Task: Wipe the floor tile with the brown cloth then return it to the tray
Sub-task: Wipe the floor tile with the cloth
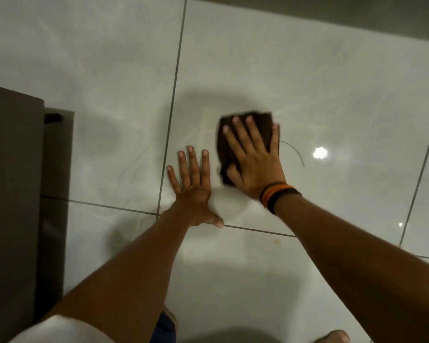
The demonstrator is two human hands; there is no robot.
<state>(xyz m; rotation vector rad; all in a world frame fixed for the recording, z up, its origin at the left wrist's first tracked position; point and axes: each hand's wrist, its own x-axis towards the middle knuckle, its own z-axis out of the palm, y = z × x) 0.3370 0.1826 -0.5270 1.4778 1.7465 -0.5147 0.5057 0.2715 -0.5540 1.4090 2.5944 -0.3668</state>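
View from above, both of my arms reaching down to a glossy pale floor tile bounded by dark grout lines. My right hand lay flat on the brown cloth, fingers spread apart and pressing it against the tile rather than gripping it; the cloth showed beyond my fingertips and along the thumb side, its edges blurred. Orange and black wristbands circled my right wrist. My left hand rested palm-down on the same tile, just beside the cloth and apart from it, fingers splayed, thumb touching the grout line nearer me, holding nothing. A thin dark strand lay on the tile just right of the cloth. A dark brown furniture piece stood at the left edge. No tray appeared in view.
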